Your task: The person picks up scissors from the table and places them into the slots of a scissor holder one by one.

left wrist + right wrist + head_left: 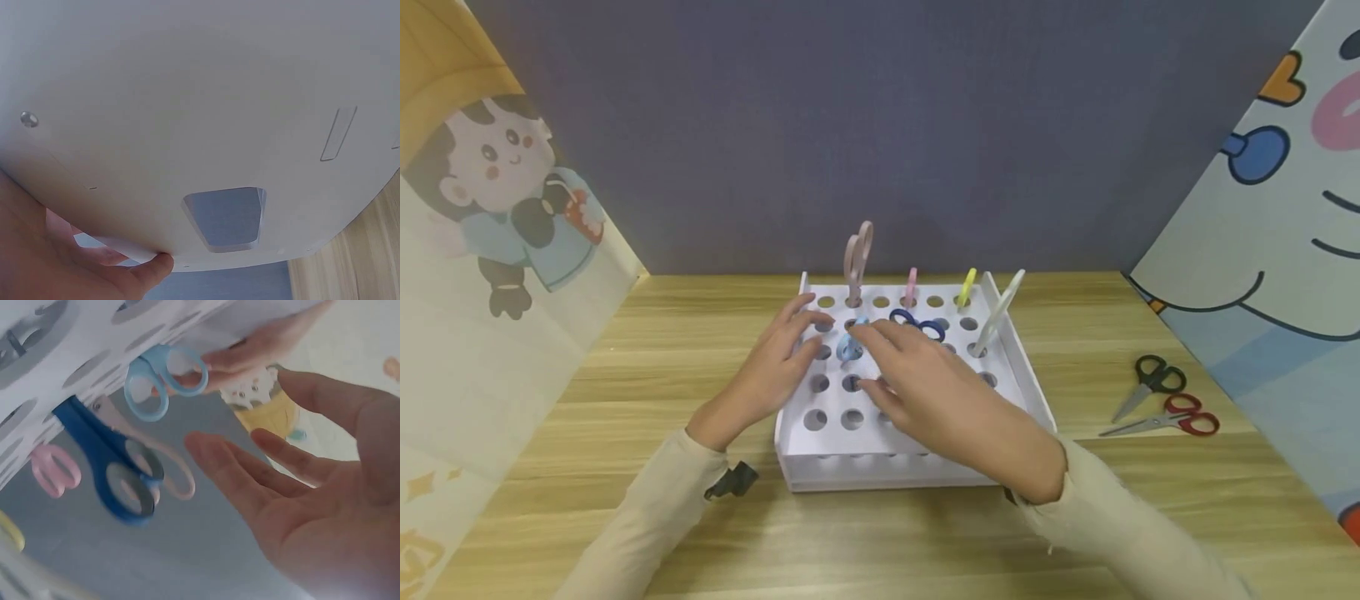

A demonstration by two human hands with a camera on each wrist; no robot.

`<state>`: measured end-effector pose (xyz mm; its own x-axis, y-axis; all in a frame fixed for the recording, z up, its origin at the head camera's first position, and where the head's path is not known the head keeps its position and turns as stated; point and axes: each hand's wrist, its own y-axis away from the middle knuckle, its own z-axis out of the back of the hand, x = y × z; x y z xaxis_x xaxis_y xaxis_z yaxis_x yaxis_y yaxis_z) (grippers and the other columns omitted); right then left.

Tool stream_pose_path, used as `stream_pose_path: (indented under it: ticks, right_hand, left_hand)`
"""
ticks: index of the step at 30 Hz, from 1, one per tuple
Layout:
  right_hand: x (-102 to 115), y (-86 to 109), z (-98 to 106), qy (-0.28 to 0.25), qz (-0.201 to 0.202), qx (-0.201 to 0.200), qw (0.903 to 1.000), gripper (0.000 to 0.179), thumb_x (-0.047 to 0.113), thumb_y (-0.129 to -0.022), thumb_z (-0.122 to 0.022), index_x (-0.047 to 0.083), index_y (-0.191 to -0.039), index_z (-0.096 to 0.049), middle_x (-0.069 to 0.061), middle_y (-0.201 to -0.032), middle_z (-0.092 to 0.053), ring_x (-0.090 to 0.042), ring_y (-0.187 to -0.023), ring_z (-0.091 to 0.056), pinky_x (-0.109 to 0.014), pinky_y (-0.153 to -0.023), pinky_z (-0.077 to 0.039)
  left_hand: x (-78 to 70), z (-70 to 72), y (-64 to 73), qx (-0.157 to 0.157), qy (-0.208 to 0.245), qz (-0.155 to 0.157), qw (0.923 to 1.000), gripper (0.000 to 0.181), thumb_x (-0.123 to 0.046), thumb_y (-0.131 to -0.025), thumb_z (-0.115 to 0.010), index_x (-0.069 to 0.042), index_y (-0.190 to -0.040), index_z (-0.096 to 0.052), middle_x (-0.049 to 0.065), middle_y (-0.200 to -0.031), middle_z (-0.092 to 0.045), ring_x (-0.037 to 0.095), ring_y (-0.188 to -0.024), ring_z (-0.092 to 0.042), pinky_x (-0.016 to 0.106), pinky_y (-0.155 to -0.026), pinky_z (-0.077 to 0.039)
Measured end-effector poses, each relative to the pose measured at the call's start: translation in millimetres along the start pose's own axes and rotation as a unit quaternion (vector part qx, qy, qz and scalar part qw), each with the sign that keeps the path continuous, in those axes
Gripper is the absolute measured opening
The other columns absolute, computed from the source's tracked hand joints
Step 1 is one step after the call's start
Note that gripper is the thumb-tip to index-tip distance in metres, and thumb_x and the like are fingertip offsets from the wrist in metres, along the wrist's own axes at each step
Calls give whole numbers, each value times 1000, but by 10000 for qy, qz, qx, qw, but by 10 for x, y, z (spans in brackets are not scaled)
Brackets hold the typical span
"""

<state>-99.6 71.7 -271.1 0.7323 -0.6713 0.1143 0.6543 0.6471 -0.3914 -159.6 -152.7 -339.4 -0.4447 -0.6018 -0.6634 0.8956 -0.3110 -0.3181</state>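
Observation:
A white rack (910,471) with rows of round holes stands on the table. Light blue scissors (147,394) sit handles-up in one hole. Over them hovers my right hand (936,396), its fingers spread and apart from the handles in the right wrist view. My left hand (775,362) reaches across the rack's left wall, fingers loosely bent; in the left wrist view a fingertip (164,264) touches the white panel's edge. Dark blue scissors (103,462), pale pink scissors (853,262), pink scissors (912,287), yellow scissors (966,287) and white scissors (1000,312) also stand in holes.
Black-handled scissors (1159,379) and red-handled scissors (1183,415) lie on the wooden table (1078,333) to the right. A grey panel (880,125) rises behind the rack, and printed panels flank both sides. A small dark object (733,481) is by the left sleeve.

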Motion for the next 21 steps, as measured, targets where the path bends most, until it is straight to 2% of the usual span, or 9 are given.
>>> stream_pose_path:
  ticks: [5, 10, 13, 16, 21]
  right_hand:
    - [-82, 213, 145, -334, 11, -589, 9977, 47, 17, -91, -72, 7, -134, -55, -11, -127, -62, -25, -116, -61, -39, -92, -55]
    - [-199, 411, 238, -521, 188, -1267, 9904, 39, 12, -88, -74, 5, -125, -63, -10, -122, -66, -24, -113, -63, -41, -91, -56]
    - [-289, 536, 262, -621, 302, -1608, 9846, 30, 11, -88, -72, 5, -117, -66, -8, -115, -69, -22, -105, -66, -36, -85, -58]
    - [-387, 662, 269, -599, 429, -1997, 9771, 19, 17, -94, -64, 5, -108, -70, -6, -107, -71, -19, -97, -68, -26, -82, -57]
    - [-551, 850, 275, -461, 499, -2570, 9640, 30, 26, -101, -53, 3, -96, -73, -6, -98, -73, -20, -88, -69, -13, -88, -50]
  left_hand:
    - [-6, -8, -1, 28, 18, 48, 10000, 29, -12, -100, -50, -5, -125, -61, 16, -160, -27, 42, -145, -28, 63, -116, -21]
    - [2, -12, 1, 1, 32, 20, 10000, 28, -11, -100, -50, -5, -125, -61, 17, -160, -27, 42, -145, -28, 64, -116, -21]
    - [1, -8, 3, 7, 50, 28, 10000, 29, -11, -100, -50, -5, -126, -61, 16, -160, -26, 43, -145, -28, 65, -115, -20]
    - [-3, -5, 4, 29, 55, 68, 10000, 29, -12, -100, -49, -5, -126, -61, 16, -161, -26, 43, -145, -27, 66, -115, -20]
    - [2, -7, 4, 37, 70, 107, 9999, 29, -14, -100, -50, -6, -126, -61, 15, -161, -25, 42, -145, -26, 66, -115, -20]
